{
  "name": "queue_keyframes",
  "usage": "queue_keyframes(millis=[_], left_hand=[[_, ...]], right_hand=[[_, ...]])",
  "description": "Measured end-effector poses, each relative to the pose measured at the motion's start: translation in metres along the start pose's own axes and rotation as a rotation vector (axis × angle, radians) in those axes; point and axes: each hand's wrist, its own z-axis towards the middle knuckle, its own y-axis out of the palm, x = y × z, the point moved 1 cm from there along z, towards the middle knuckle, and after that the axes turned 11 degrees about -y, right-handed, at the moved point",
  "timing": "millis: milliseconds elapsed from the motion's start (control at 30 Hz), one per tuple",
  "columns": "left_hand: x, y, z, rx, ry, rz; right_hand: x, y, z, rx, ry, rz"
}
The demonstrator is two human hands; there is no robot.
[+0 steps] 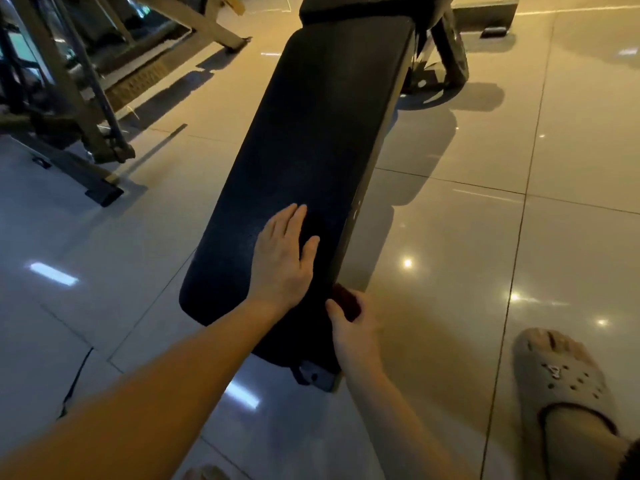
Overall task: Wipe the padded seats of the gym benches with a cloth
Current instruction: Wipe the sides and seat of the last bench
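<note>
Maroon cloth point(346, 303): soft, light, probably best held bunched; right grip point(356, 332) was clamped round it at the seat's edge.
Padded seat point(311, 133): black, firm-looking, stretched ahead of both grips.
Left grip point(282, 261): fingers straight, lay flat on seat, beside cloth.

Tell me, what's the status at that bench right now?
Left hand flat on pad. Right hand grips cloth at pad's right edge. Nothing else on pad.

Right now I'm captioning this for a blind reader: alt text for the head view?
The left hand lies flat on a black padded bench seat while the right hand grips a dark reddish cloth at its right edge.
</note>
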Motion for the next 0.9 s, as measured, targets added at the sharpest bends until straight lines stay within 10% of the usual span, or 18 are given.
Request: queue_keyframes(millis=[900], left_hand=[[-0.004, 0.035, 0.017, 0.03, 0.017, 0.078]], right_hand=[[-0.001, 0.0, 0.054, 0.106, -0.079, -0.161]])
